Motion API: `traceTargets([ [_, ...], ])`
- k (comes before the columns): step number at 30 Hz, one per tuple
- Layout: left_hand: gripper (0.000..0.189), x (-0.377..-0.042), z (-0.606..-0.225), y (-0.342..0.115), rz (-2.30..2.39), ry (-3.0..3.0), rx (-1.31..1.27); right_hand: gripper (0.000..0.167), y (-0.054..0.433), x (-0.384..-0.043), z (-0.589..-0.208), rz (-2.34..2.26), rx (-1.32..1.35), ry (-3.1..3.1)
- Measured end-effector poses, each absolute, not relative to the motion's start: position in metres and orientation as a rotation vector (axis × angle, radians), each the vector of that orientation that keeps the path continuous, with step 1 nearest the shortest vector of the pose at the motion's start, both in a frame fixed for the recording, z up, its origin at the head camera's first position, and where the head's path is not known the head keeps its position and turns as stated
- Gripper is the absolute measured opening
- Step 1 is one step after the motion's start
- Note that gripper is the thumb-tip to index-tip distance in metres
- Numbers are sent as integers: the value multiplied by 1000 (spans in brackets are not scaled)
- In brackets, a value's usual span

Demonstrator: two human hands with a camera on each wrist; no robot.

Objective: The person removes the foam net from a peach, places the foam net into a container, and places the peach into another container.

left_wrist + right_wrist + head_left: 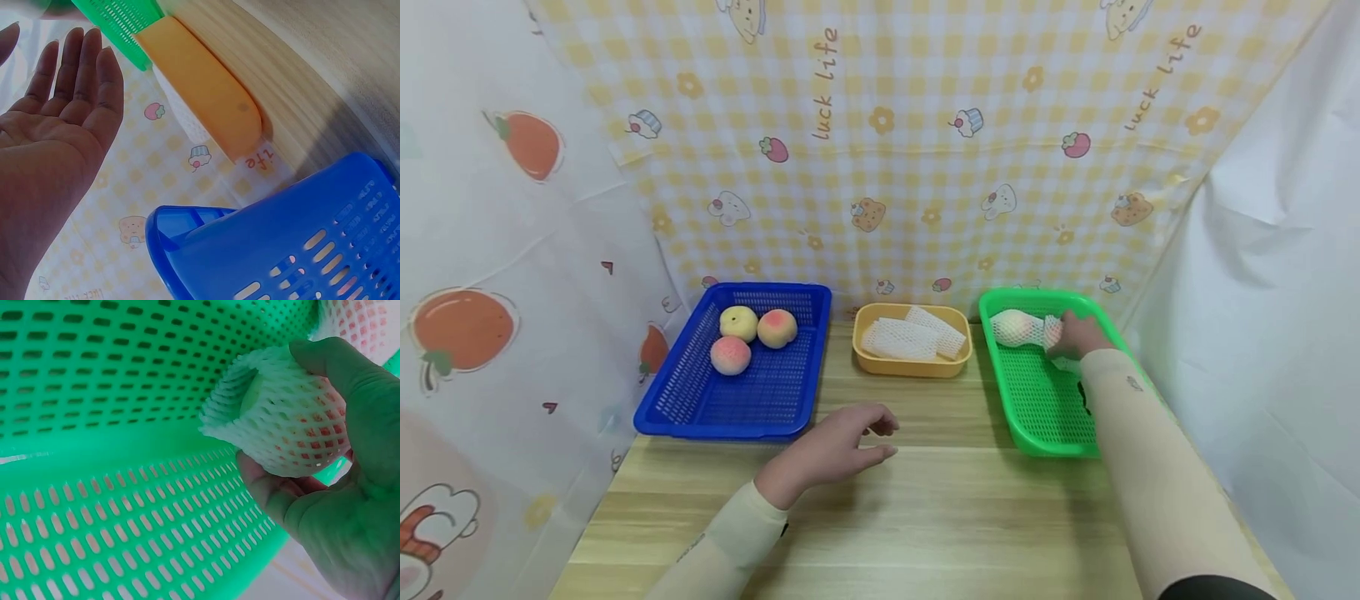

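Observation:
My right hand (1081,335) reaches into the green basket (1051,450) and grips a peach in a white foam net (294,419), thumb on top and fingers beneath. Another netted peach (1017,327) lies beside it at the basket's back left. Over the table's middle, my left hand (838,446) is held with loosely bent fingers and nothing in it; the left wrist view shows its palm and spread fingers. It is nearest to the blue basket (647,421), where three bare peaches (731,356) sit toward the back.
A yellow tray (910,369) with several flat white foam nets (906,339) stands between the two baskets, against the checked cloth backdrop (917,167). The wooden table (955,517) extends in front. White cloth walls stand on the left and right.

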State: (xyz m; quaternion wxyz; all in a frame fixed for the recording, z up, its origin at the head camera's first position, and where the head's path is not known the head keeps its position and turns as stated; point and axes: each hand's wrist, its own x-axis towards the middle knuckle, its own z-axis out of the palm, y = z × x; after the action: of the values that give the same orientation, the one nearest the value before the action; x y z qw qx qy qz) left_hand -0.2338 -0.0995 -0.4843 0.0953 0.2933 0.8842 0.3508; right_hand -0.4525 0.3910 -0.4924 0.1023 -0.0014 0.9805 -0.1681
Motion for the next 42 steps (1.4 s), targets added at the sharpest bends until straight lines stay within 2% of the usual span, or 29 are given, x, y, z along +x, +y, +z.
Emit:
traceTargets([
  [4, 27, -234, -485, -100, 1034, 2630, 869, 95, 389, -446, -481, -492, 6, 2888],
  [11, 26, -233, -485, -102, 1064, 2615, 891, 92, 381, -435, -460, -491, -4, 2856],
  [23, 26, -233, -482, -101, 1059, 2628, 892, 89, 386, -432, -460, -541, -170, 2909],
  [32, 25, -235, -483, -101, 1064, 2618, 888, 89, 374, -412, -439, -558, -412, 2962],
  [42, 25, -237, -482, -101, 1084, 2610, 881, 84, 337, -376, -417, -559, -664, 2989],
])
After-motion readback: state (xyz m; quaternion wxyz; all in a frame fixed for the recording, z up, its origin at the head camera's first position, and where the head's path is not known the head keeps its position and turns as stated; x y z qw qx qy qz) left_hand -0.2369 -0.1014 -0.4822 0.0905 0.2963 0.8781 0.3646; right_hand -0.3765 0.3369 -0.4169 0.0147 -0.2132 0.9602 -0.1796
